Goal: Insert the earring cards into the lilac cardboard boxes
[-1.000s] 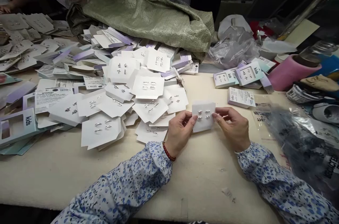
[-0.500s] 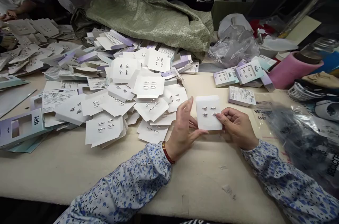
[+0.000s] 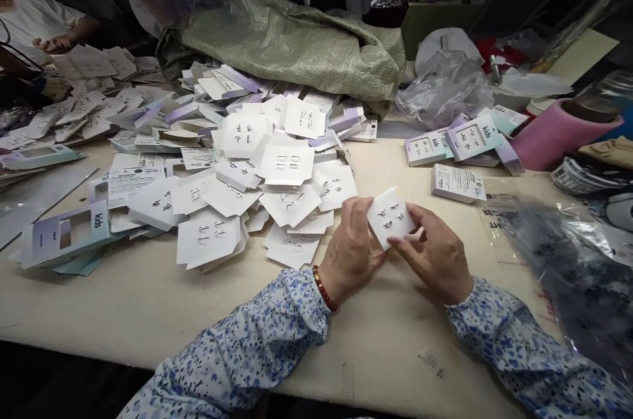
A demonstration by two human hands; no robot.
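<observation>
White card [image 3: 386, 213] sits tilted between left fingers [image 3: 355, 213] and right fingers [image 3: 426, 219].

Left arm [image 3: 237, 346], one, sleeved to the wrist, extended forward and inward; left hand [image 3: 352, 251], fingers curled, thumb low, partly hidden; right arm [image 3: 529, 346], one, likewise sleeved, angled inward; right hand [image 3: 440, 254], thumb and forefinger pinching, near the left.

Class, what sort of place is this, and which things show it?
Probably a packing workshop: many white cards bearing small metal pieces lie heaped on a worktable, with printed boxes marked "kids" nearby and a large woven sack behind.
</observation>
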